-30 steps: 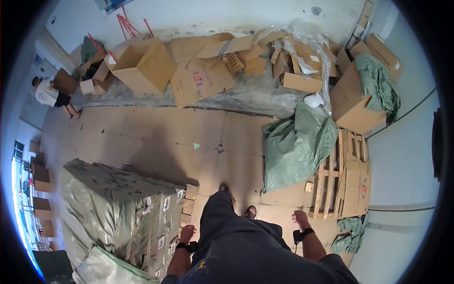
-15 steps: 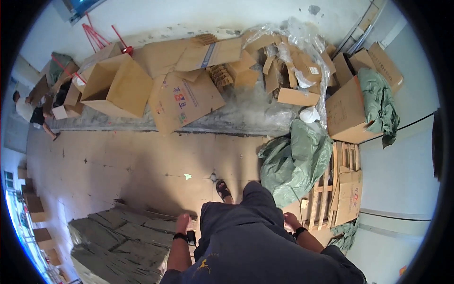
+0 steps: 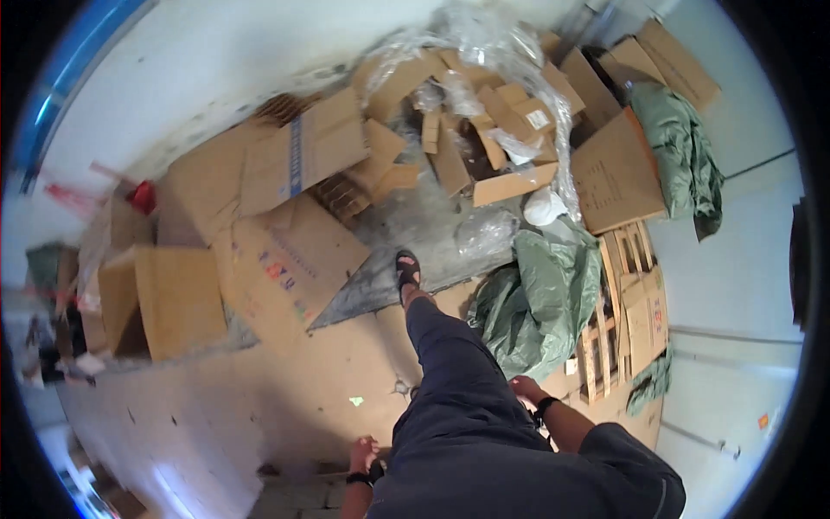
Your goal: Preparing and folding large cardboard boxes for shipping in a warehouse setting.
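Dark trousers (image 3: 458,346) part two hands: the left hand (image 3: 364,451), loosely half-curled with nothing visible in it, hangs over the tan floor (image 3: 216,406); what the right hand (image 3: 524,388) grips, if anything, I cannot tell. Just beyond it a crumpled green sack (image 3: 553,303) lies toward the floor's right edge, beside a wooden pallet (image 3: 590,363). Floor stretches leftward, reaching the concrete ledge's (image 3: 402,221) front edge, where a sandalled foot (image 3: 408,270) is. Across that edge lies a flattened carton (image 3: 303,251) with coloured printing; torn boxes (image 3: 514,186) and plastic film (image 3: 484,39) crowd behind.
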The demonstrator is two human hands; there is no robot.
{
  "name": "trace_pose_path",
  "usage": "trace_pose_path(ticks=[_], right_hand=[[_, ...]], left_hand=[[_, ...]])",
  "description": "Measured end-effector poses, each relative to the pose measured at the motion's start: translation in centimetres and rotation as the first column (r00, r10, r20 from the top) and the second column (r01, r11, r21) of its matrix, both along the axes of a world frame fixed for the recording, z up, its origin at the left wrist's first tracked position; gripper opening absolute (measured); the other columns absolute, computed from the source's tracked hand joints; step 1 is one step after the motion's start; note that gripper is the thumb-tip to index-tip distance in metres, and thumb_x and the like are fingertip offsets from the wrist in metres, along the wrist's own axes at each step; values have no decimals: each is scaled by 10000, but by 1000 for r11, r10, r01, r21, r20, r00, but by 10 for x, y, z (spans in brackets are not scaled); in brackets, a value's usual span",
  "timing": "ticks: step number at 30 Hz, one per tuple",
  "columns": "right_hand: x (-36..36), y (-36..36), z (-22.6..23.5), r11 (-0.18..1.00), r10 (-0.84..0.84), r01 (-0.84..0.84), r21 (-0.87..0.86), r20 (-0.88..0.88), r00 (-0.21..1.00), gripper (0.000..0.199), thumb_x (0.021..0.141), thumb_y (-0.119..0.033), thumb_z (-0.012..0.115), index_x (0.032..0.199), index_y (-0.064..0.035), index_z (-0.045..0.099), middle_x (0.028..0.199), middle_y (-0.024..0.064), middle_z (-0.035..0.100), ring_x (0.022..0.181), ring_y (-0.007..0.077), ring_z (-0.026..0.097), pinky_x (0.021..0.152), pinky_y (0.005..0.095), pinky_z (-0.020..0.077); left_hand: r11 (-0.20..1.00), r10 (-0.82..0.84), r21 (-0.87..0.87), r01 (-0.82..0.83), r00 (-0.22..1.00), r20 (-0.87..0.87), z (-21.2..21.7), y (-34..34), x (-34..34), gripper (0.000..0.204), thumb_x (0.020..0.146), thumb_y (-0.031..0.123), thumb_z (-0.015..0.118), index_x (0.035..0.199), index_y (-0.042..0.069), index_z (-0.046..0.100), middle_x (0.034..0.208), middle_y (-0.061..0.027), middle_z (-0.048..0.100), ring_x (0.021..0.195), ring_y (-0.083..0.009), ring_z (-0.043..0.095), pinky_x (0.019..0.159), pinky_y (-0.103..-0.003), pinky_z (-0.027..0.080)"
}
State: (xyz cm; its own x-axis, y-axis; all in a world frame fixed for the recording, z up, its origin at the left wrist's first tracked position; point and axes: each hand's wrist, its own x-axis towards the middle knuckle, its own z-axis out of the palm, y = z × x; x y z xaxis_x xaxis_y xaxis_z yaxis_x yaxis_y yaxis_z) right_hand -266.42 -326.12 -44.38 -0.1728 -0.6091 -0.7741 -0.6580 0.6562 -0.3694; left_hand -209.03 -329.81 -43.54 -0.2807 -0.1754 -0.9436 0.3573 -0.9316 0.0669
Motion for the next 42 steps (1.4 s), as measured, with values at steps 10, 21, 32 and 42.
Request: trace_pose_path(ticks=[10,21,32,42], right_hand=[[-109,-256,-28,928,68,-20,-372,116,991,229,947,-224,515,945,-32,640,844,151,672,748,306,675,701,411,542],[-3,-439,71,924,-313,363,-117,311,897,138,858,-198,582,812,-79,634,831,137,661,787,334,667,690,434,518],[-1,-399,75,979,184,-182,-95,12,983,177,822,-256,635,851,-88,683,969,166,671,950,374,651,787,497,533],[-86,-567,82,948,166,-188,-256,-104,981,336,941,-298,452,920,-49,677,981,203,685,963,432,639,849,511,514]], left_hand=[[701,-282,-301,647,639,716,109,-332,-97,225,1018,207,509,1076,39,647,927,-54,713,818,-129,651,680,-269,508],[738,-262,-271,618,632,729,184,-454,-53,322,998,243,560,1173,-11,650,1009,-115,740,891,-177,707,722,-304,550],[997,-55,-37,75,924,378,138,-413,78,95,948,219,555,926,135,594,761,-10,618,569,-110,545,462,-273,404],[983,-82,-123,140,918,387,132,-500,-27,111,959,236,545,891,152,567,812,-58,647,622,-161,578,459,-301,429]])
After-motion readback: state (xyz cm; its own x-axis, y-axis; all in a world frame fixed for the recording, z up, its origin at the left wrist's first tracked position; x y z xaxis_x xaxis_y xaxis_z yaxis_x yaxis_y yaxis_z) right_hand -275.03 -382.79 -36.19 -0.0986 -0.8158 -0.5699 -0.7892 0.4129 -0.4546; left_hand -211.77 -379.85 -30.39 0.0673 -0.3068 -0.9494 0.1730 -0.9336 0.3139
